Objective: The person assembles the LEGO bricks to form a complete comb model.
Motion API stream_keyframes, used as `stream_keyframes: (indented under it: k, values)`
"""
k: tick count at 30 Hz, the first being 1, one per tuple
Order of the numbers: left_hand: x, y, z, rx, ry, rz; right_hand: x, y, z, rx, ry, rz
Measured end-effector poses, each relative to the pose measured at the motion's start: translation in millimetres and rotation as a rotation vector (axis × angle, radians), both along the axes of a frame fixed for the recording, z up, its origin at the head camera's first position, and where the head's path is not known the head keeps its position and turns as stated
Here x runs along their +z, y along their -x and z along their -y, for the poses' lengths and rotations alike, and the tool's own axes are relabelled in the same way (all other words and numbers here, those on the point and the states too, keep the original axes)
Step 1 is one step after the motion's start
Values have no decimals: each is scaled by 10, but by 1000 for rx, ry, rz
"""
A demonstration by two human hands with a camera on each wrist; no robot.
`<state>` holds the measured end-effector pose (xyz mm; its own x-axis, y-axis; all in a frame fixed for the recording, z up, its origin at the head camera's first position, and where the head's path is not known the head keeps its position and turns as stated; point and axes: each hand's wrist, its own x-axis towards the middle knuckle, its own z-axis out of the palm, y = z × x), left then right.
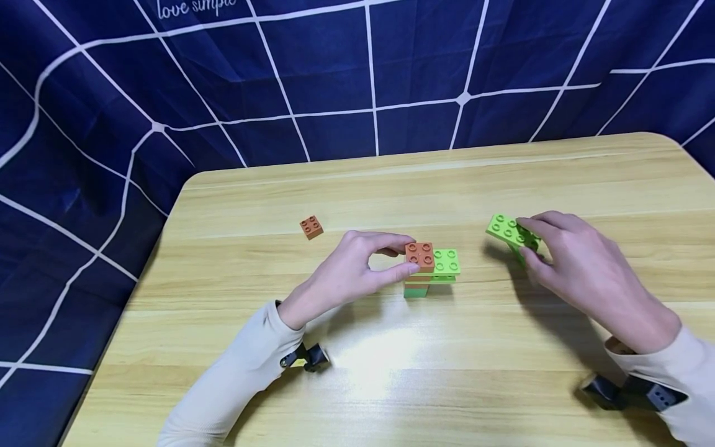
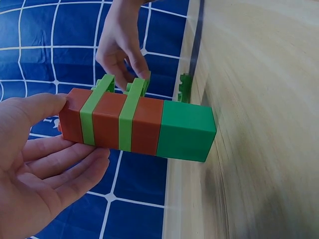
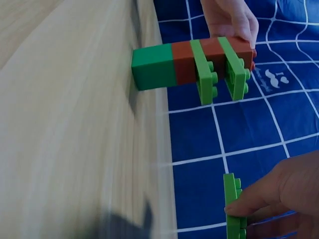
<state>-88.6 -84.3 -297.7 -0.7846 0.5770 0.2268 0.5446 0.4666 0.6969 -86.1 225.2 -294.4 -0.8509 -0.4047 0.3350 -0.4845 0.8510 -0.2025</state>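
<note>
A stack of toy building bricks [image 2: 185, 130] stands upright on the table. From the bottom it has a dark green brick [image 3: 154, 67], then red-brown bricks alternating with two light green plates [image 1: 445, 262] that jut out to the right. My left hand [image 1: 363, 264] pinches the red-brown top brick [image 1: 419, 253] between thumb and fingers. Off to the right, my right hand [image 1: 586, 270] holds another light green studded plate [image 1: 501, 228] by one end, thumb and fingertips on it. More green shows beneath that plate, partly hidden by the hand.
A loose red-brown brick [image 1: 311, 227] lies on the wooden table [image 1: 357, 205], behind and left of the stack. A dark blue cloth [image 1: 324, 74] with white lines hangs beyond the table's back edge. Small black cameras [image 1: 317, 357] sit at both wrists.
</note>
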Motion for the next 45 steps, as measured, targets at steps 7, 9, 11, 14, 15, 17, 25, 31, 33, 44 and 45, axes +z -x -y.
stream_keyframes:
  k: [7,9,11,14,15,17,25,31,33,44,45]
  values:
    - [8,0,-2,-1,-1,-3,55,-7,110,19,24,-2]
    - [8,-1,-3,-1,-1,-7,71,-11,136,25,27,-2]
    - [6,-2,-4,-1,-2,-8,88,-21,157,31,30,-5]
    - [8,-5,-4,1,-2,-10,104,-26,185,38,30,-6]
    - [7,-6,-4,3,-2,-8,110,-28,193,40,29,-7]
    - [8,-9,-3,7,-2,-8,117,-25,210,44,27,-5]
    - [10,-15,-6,10,-8,-2,159,-43,266,79,49,-33]
    - [7,-15,-5,14,-7,-4,201,-66,321,121,60,-57]
    - [7,-15,-7,15,-6,-5,216,-71,342,134,59,-62]
    - [18,-6,-4,4,-9,6,264,-87,454,189,61,-84]
    - [20,-6,-2,3,-8,8,269,-90,463,192,63,-86]
